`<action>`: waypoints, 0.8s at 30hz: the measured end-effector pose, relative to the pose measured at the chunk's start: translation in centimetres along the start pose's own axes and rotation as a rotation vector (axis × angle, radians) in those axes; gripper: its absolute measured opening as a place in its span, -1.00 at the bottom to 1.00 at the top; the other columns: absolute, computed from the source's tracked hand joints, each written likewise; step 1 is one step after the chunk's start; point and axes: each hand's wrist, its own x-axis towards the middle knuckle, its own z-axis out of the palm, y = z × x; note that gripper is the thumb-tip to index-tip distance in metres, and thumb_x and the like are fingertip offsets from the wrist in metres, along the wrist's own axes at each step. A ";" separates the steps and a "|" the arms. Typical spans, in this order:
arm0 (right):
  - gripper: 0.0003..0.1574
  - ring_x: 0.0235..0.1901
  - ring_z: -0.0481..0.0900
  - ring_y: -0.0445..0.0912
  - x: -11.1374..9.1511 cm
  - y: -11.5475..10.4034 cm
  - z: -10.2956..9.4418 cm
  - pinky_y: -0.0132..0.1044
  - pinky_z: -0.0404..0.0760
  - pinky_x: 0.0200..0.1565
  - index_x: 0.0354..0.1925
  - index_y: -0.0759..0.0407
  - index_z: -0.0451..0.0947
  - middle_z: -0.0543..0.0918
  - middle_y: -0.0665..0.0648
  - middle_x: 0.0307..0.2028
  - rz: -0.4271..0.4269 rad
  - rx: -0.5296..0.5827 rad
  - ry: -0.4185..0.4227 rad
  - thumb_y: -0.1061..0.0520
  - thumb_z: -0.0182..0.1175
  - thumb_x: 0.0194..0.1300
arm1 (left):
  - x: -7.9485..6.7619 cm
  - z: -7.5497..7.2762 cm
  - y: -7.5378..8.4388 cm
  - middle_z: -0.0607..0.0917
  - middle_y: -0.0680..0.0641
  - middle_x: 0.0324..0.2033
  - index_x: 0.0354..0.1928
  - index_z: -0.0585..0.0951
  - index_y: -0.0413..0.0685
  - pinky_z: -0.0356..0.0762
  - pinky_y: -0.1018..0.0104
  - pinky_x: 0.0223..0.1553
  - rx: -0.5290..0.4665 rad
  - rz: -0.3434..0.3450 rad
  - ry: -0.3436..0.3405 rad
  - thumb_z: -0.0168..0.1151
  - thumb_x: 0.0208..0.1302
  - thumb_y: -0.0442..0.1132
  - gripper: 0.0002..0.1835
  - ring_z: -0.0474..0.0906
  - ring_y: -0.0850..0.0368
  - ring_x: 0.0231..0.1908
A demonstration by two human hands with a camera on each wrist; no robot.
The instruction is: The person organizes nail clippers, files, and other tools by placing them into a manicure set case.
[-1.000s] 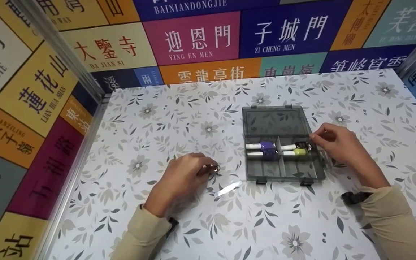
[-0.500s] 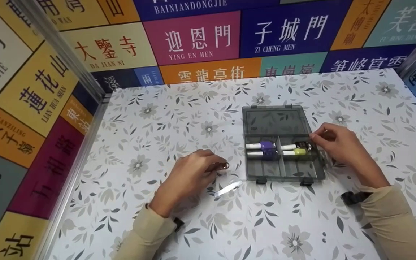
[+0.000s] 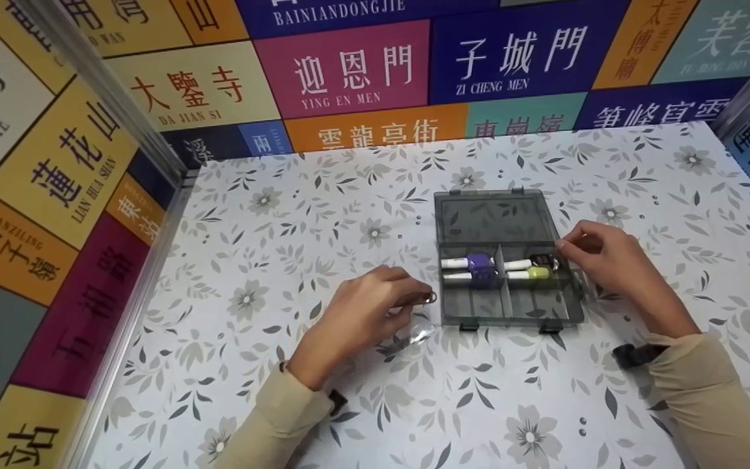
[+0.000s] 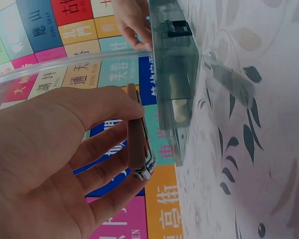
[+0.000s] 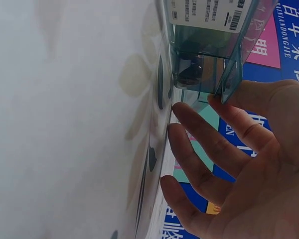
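My left hand [image 3: 365, 303] pinches a nail clipper [image 4: 136, 134], brown with a shiny metal end, between thumb and fingers, just left of a smoky see-through compartment box [image 3: 497, 220]. The box lies with its lid swung back. In its upper compartments lie nail polish bottles with white caps: a purple bottle [image 3: 479, 262], a darker purple bottle [image 3: 484, 279], a yellow-green bottle [image 3: 536, 273] and a black bottle [image 3: 543, 261]. Thumb and forefinger of my right hand [image 3: 612, 264] pinch the box's right edge; the other fingers are spread below, as the right wrist view shows.
A clear plastic strip [image 4: 231, 82] lies on the table by the box, partly behind the left hand in the head view. The flower-patterned tabletop [image 3: 323, 215] meets colourful lettered panels [image 3: 349, 68] behind and at the sides. A white label [image 5: 209, 14] is on the box.
My left hand has moved right with the nail clipper, nearer to the box, and now covers part of the clear strip. My right hand stays at the box's edge.
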 end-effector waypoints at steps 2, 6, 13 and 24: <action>-0.62 0.00 0.78 0.13 0.0 0.0 0.0 -0.08 0.59 -0.03 -0.07 0.05 0.69 0.86 0.25 -0.04 -0.007 -0.007 0.006 -0.21 0.22 0.62 | 0.3 0.1 0.2 0.81 0.17 -0.02 0.15 0.80 0.31 0.80 0.20 -0.20 -0.004 0.007 0.006 0.41 0.34 -0.27 -0.61 0.72 0.20 -0.04; -0.62 0.01 0.78 0.19 -0.1 0.0 0.1 -0.05 0.59 -0.03 -0.08 0.06 0.68 0.86 0.26 -0.04 -0.013 -0.015 0.012 -0.20 0.22 0.62 | 0.9 0.3 0.7 0.81 0.16 -0.01 0.14 0.80 0.31 0.80 0.21 -0.20 -0.016 0.022 0.012 0.39 0.36 -0.27 -0.62 0.72 0.20 -0.04; -0.61 -0.03 0.76 0.08 0.0 -0.1 0.1 -0.10 0.58 -0.05 -0.08 0.04 0.69 0.86 0.25 -0.04 -0.002 -0.008 0.006 -0.23 0.22 0.61 | 2.1 1.0 1.7 0.82 0.12 0.01 0.15 0.80 0.29 0.79 0.25 -0.25 -0.020 0.057 0.003 0.38 0.40 -0.25 -0.65 0.74 0.19 -0.04; -0.52 0.03 0.75 0.18 0.1 -0.1 0.1 -0.07 0.57 -0.02 0.00 0.09 0.67 0.83 0.30 0.01 0.028 -0.011 -0.021 -0.27 0.18 0.62 | 3.5 2.4 3.2 0.80 0.15 0.02 0.20 0.78 0.29 0.81 0.23 -0.18 0.013 0.105 0.000 0.34 0.53 -0.16 -0.71 0.73 0.19 0.00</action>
